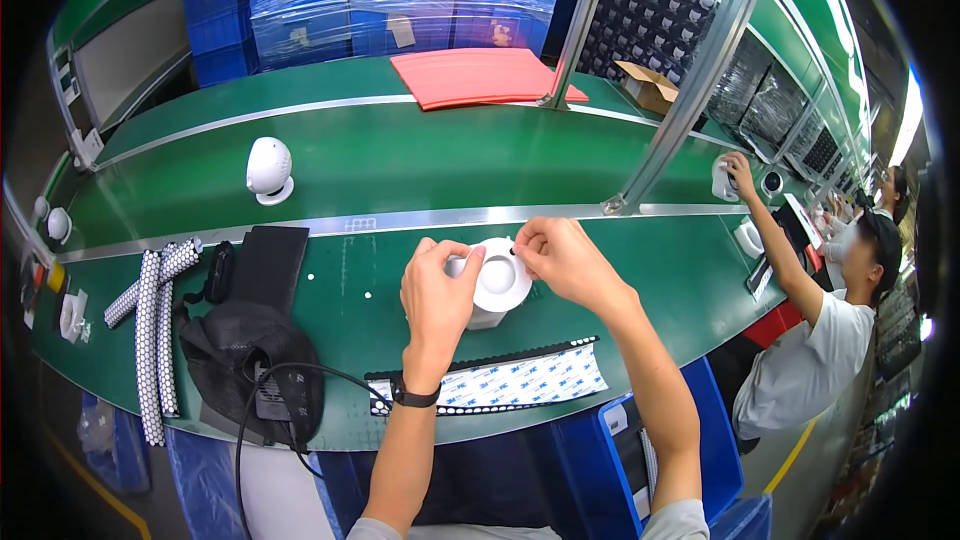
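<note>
A white round device (503, 285) with a ring-shaped, recessed face stands on the green worktable in front of me. My left hand (440, 290) grips its left side, thumb on the rim. At the upper right of the rim, my right hand (560, 258) pinches a small dark piece (514, 250), mostly hidden by the fingertips. Nearer to me lies a flat strip of backing sheet (530, 378), white with blue print and rows of black dots along its edges. My left wrist, with a black band, is over its left end.
Left lie rolled dotted strips (150, 340), a black fabric bag (250, 365) with a cable, and a black sheet (272, 265). A white camera-like device (268, 170) stands on the green belt (400, 165). Red foam sheets (480, 77) lie beyond. At right, a co-worker (815, 360) reaches toward the belt.
</note>
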The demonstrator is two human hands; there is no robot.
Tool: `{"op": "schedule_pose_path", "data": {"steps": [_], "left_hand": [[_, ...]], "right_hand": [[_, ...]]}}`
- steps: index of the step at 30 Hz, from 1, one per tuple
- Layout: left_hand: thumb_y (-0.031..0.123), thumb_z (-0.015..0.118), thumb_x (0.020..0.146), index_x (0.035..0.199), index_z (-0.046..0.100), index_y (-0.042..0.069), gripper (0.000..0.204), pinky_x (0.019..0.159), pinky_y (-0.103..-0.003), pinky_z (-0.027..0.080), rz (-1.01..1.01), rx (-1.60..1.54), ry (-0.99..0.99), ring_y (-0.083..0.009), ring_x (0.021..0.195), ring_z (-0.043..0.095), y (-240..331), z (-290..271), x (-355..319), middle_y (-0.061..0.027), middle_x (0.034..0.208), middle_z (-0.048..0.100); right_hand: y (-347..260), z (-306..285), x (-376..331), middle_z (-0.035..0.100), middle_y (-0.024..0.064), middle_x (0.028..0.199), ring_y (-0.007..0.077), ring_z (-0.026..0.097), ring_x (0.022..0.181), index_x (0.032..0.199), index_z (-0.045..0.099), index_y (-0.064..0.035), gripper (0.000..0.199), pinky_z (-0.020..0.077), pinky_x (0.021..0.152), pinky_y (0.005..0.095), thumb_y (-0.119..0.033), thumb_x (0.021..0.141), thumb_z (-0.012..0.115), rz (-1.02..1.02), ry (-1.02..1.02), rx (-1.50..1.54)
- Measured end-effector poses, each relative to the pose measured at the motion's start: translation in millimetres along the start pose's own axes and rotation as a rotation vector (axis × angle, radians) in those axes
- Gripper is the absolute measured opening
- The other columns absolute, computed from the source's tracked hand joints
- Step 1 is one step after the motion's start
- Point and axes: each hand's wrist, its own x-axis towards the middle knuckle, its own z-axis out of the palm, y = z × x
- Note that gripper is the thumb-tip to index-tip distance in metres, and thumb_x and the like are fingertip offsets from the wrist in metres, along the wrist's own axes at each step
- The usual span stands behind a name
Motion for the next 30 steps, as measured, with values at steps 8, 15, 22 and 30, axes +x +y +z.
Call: {"op": "schedule_pose_path", "data": {"steps": [8, 15, 22, 30], "left_hand": [[0.030, 0.083, 0.094, 0.093, 0.078, 0.001, 0.029, 0.068, -0.045, 0.049, -0.041, 0.073, -0.065, -0.0320, 0.076, 0.064, 5.8, -4.7, -1.1, -0.0120, 0.086, 0.060], [0.024, 0.082, 0.094, 0.100, 0.076, 0.001, 0.025, 0.071, -0.045, 0.050, -0.053, 0.072, -0.057, -0.0311, 0.080, 0.063, 13.5, -4.6, -9.6, -0.0109, 0.087, 0.060], [0.012, 0.084, 0.086, 0.111, 0.074, 0.005, 0.028, 0.080, -0.041, 0.049, 0.146, 0.038, -0.179, -0.0279, 0.090, 0.059, 26.0, -20.6, -90.8, -0.0100, 0.098, 0.059], [0.031, 0.081, 0.092, 0.139, 0.064, -0.001, 0.059, 0.109, -0.051, 0.043, 0.376, 0.270, -0.537, -0.0397, 0.131, 0.053, -21.0, 10.8, -147.1, -0.0209, 0.143, 0.058]], "right_hand": [[0.4, -6.1, 5.6, 0.071, 0.0149, 0.068, 0.0174, 0.068, 0.061, 0.095, 0.072, 0.0103, 0.025, 0.0541, 0.058, 0.0349, -0.014, 0.095, 0.077, 0.046, 0.046, -0.174], [32.2, 8.0, -9.2, 0.064, 0.0039, 0.069, 0.0122, 0.062, 0.057, 0.105, 0.070, 0.0053, 0.027, 0.0510, 0.055, 0.0274, -0.022, 0.106, 0.070, 0.250, -0.076, 0.477], [70.2, 7.4, -68.4, 0.065, 0.0019, 0.073, 0.0084, 0.060, 0.062, 0.103, 0.070, 0.0023, 0.017, 0.0490, 0.057, 0.0270, -0.015, 0.104, 0.071, 0.220, 0.200, 0.170], [90.3, 20.0, -105.8, 0.072, 0.0136, 0.101, 0.0339, 0.067, 0.103, 0.096, 0.078, -0.0009, 0.008, 0.0547, 0.093, 0.0452, -0.004, 0.089, 0.076, -0.138, -0.163, -0.270]]}}
